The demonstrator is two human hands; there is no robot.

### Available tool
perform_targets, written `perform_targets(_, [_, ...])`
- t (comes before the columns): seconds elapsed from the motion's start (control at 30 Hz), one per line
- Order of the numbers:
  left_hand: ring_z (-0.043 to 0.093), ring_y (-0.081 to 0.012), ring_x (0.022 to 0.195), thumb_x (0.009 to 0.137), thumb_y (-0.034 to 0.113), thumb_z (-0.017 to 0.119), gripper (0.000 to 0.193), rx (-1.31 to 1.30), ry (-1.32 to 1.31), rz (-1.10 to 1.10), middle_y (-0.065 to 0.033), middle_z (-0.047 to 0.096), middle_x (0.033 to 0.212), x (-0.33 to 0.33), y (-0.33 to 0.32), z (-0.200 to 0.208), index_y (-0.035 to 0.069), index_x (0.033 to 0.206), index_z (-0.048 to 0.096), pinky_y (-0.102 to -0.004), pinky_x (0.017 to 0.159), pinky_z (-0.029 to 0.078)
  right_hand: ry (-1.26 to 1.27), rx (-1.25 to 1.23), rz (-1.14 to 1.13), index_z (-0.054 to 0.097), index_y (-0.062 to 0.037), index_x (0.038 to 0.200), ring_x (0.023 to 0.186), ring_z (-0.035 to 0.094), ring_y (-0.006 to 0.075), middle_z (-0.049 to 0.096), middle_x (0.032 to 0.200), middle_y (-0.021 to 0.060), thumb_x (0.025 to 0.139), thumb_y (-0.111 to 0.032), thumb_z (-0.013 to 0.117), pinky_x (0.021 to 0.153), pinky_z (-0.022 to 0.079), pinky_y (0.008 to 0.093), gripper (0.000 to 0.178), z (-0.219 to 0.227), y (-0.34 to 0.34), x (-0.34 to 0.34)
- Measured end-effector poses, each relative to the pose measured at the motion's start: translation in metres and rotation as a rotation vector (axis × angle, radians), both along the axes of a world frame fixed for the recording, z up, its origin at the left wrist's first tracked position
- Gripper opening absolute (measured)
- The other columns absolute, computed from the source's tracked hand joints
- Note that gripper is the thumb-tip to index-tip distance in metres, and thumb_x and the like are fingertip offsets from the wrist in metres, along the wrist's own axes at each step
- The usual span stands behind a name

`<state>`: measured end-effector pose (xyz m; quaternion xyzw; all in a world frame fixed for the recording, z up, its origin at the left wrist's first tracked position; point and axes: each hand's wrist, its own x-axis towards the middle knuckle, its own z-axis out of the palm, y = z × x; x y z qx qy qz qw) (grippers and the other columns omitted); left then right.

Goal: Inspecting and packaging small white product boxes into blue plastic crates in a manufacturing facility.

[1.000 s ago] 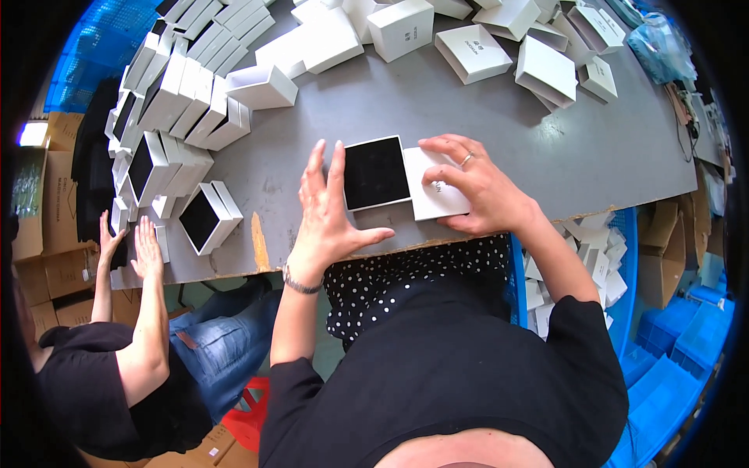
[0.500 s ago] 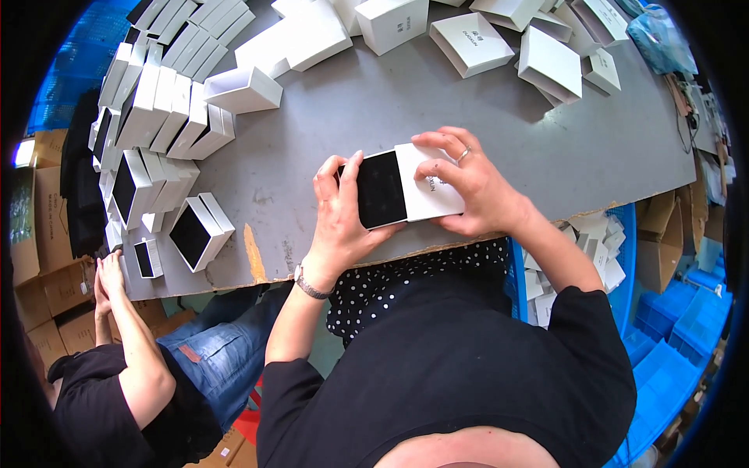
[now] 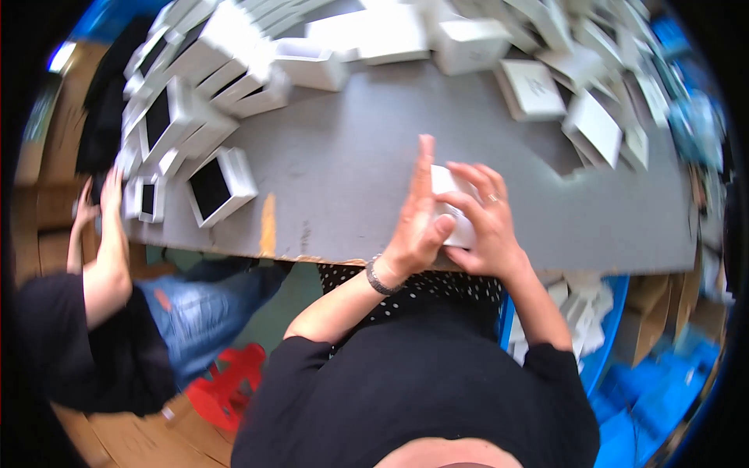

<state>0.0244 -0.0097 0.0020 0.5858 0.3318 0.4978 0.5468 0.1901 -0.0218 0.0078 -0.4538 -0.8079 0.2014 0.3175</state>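
Observation:
A small white box [image 3: 448, 181] stands between my hands just above the near edge of the grey table, partly covered by fingers. My right hand [image 3: 498, 222] grips it from the right, its fingers bent over the upper face. Flat and upright, my left hand [image 3: 417, 210] lies against the box's left end with fingers stretched out and the thumb toward the box. No black part of the box shows now. At the left of the table sit white boxes with black insides, the nearest being an open-faced box [image 3: 236, 181] and a smaller box [image 3: 148, 200].
Rows of white boxes [image 3: 226, 39] fill the far left, and more white boxes [image 3: 533, 90] lie loosely at the far right. A blue crate [image 3: 607, 331] with white boxes stands below the table edge. Another person's hands [image 3: 111, 195] are at the left corner, near a red stool [image 3: 226, 388].
The black tray has slid into the white sleeve and out of sight. My left hand has changed from gripping the tray to a flat palm. The view has shifted and the box is turned.

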Motion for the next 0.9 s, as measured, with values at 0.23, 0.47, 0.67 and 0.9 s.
perform_targets(0.23, [0.035,-0.0406,0.141,0.073,0.025,0.084,0.066,0.544,0.972,0.706,-0.0199,0.043,0.149,-0.141,0.005,0.017,0.003,0.130,0.059,-0.0526,0.118,0.027,-0.409,-0.286,-0.316,0.066,-0.0139,0.123,0.133,0.044,0.0413,0.049,0.144,0.0187,0.058,-0.024,0.080,0.113,0.033,0.0516,0.068,0.049,-0.068,0.099])
perform_targets(0.47, [0.046,-0.0405,0.133,0.058,0.038,0.095,0.093,0.129,1.394,0.761,-0.0244,0.040,0.146,-0.267,0.019,0.033,0.008,0.136,0.054,-0.0467,0.112,0.041,-0.749,0.269,-0.568,0.046,-0.0155,0.147,0.145,0.034,0.0412,0.044,0.153,0.0128,0.070,-0.009,0.082,0.118,0.031,0.0506,0.085,0.042,0.037,0.195])
perform_targets(0.67, [0.047,-0.0396,0.128,0.056,0.028,0.096,0.083,0.389,1.178,0.794,-0.0211,0.041,0.141,-0.208,-0.008,0.042,0.009,0.127,0.058,-0.0501,0.108,0.043,-0.434,0.369,-0.495,0.061,-0.0160,0.131,0.112,0.063,0.0326,0.068,0.119,0.0101,0.077,-0.005,0.077,0.098,0.050,0.0440,0.057,0.059,0.044,0.170])
perform_targets(0.9, [0.046,-0.0361,0.119,0.060,0.030,0.092,0.076,0.426,0.973,0.292,-0.0188,0.044,0.127,-0.084,-0.011,0.001,0.007,0.124,0.058,-0.0446,0.099,0.044,-0.259,-0.396,0.064,0.060,-0.0105,0.128,0.111,0.064,0.0308,0.067,0.120,0.0121,0.093,-0.037,0.066,0.095,0.050,0.0413,0.044,0.069,0.045,0.101])
